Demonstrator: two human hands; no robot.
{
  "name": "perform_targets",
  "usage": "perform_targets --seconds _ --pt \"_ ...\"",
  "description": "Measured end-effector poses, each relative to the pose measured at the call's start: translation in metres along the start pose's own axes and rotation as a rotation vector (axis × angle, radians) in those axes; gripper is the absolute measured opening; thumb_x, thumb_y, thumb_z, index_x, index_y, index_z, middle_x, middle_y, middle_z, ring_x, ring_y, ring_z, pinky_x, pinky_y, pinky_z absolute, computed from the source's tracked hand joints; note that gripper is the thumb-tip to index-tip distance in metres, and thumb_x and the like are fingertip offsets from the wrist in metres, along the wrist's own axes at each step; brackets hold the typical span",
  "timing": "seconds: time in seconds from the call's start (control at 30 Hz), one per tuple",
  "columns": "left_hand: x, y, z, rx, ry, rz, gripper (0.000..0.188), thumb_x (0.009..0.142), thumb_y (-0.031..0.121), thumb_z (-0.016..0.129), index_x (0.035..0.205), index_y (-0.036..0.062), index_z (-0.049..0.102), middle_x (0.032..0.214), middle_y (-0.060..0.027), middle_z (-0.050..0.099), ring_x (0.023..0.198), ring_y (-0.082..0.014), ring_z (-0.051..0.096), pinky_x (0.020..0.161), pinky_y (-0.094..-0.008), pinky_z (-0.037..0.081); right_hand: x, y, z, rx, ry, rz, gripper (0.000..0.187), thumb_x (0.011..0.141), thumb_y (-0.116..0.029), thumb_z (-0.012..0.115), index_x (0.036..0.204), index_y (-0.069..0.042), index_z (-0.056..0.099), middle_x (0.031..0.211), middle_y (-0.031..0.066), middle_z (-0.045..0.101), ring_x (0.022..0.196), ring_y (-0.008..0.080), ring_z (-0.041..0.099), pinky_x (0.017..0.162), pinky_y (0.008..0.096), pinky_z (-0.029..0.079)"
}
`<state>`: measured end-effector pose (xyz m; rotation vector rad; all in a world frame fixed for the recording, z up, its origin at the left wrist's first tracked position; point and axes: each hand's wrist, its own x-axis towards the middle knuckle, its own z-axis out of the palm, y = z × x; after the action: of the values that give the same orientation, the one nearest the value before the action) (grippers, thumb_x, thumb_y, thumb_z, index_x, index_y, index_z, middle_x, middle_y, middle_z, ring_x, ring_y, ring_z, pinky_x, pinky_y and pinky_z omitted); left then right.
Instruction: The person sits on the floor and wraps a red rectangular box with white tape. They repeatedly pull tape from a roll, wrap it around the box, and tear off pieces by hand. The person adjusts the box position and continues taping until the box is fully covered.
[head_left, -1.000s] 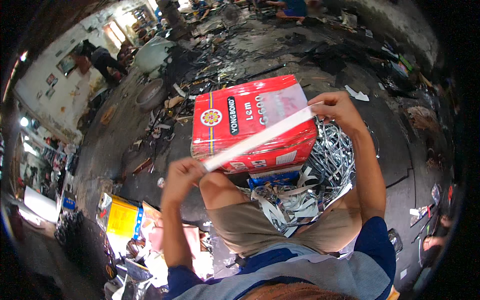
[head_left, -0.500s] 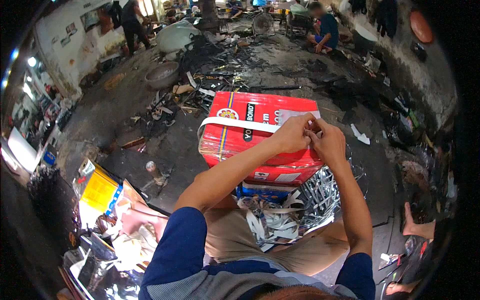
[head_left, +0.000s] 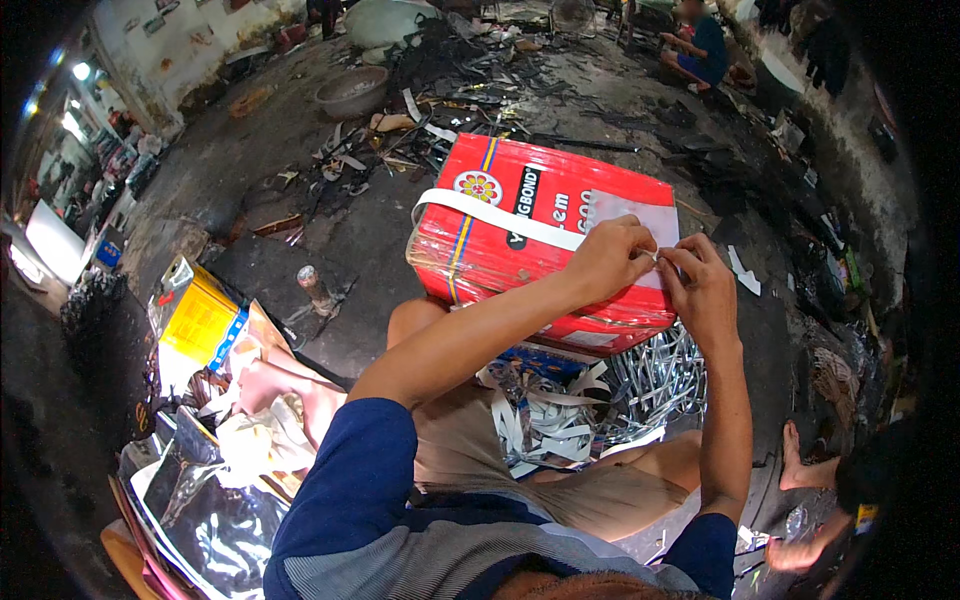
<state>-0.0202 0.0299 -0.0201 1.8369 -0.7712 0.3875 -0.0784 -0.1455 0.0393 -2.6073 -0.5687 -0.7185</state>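
A red cardboard box (head_left: 490, 262), wrapped in clear tape, stands in front of me above my lap. Across its top runs a flat white strip (head_left: 500, 217), looped up at the left end and leading under my left hand (head_left: 612, 258). The fingers of that hand are pinched on the strip's end at the box's right side. My right hand (head_left: 703, 285) is pinched just beside it, the fingertips nearly meeting at a small white bit. Below the box lie a heap of loose white strips (head_left: 545, 430) and a bundle of shiny silver strips (head_left: 655, 385).
At the left stand a yellow can (head_left: 203, 325) and a short upright stub (head_left: 313, 285), with crumpled silver sheeting (head_left: 215, 530) nearer me. Dark scraps and a round basin (head_left: 352, 92) lie farther off. A person (head_left: 700, 50) squats far right; another's bare foot (head_left: 803, 472) is at lower right.
The view has shifted, so the box sits higher and farther right. Both hands remain pinched together at the strip's end, with a small white bit now showing between the fingertips.
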Motion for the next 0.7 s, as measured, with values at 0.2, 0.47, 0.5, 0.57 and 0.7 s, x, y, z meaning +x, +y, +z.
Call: perform_targets --seconds 0.2,0.47,0.5,0.57,0.7 --pt "0.001 0.0 0.002 0.064 0.018 0.064 0.012 0.082 0.012 0.074 0.088 0.0025 0.074 0.093 -0.0143 0.066 0.083 -0.0323 0.067 0.075 -0.0403 0.053 0.003 0.01 -0.007 0.028 -0.074 -0.122 0.012 0.086 -0.012 0.071 0.096 -0.005 0.073 0.097 0.0103 0.066 0.079 0.0315 0.069 0.07 0.0407 0.055" --pt "0.005 -0.013 -0.002 -0.022 -0.07 0.057 0.013 0.081 0.012 0.077 0.089 0.0021 0.074 0.09 -0.0138 0.068 0.079 -0.0273 0.069 0.072 -0.0375 0.054 0.009 0.011 -0.014 0.014 -0.214 -0.144 0.015 0.086 -0.014 0.073 0.095 -0.002 0.073 0.102 0.0115 0.064 0.084 0.0323 0.069 0.075 0.0426 0.055" --pt "0.008 -0.014 -0.005 -0.091 -0.094 -0.005 0.014 0.08 0.011 0.078 0.09 0.0018 0.074 0.089 -0.0134 0.068 0.078 -0.0254 0.069 0.07 -0.0363 0.054 0.011 0.015 -0.013 0.071 -0.211 -0.133 0.015 0.085 -0.014 0.073 0.094 -0.002 0.073 0.102 0.0117 0.064 0.085 0.0317 0.069 0.076 0.042 0.054" --pt "0.007 -0.014 -0.007 -0.164 -0.122 -0.077 0.015 0.08 0.011 0.079 0.09 0.0013 0.074 0.089 -0.0128 0.069 0.077 -0.0221 0.069 0.068 -0.0342 0.053 0.011 0.021 -0.012 0.186 -0.206 -0.114 0.015 0.084 -0.013 0.074 0.094 -0.001 0.074 0.102 0.012 0.064 0.088 0.0305 0.068 0.077 0.0407 0.054" --pt "0.01 -0.012 -0.004 -0.14 -0.102 -0.021 0.015 0.08 0.01 0.08 0.09 0.0012 0.075 0.086 -0.012 0.069 0.075 -0.0199 0.068 0.067 -0.0322 0.053 0.001 0.02 -0.006 0.245 -0.082 0.034 0.016 0.082 -0.012 0.077 0.093 -0.001 0.075 0.097 0.0117 0.062 0.084 0.0281 0.065 0.075 0.0379 0.052"
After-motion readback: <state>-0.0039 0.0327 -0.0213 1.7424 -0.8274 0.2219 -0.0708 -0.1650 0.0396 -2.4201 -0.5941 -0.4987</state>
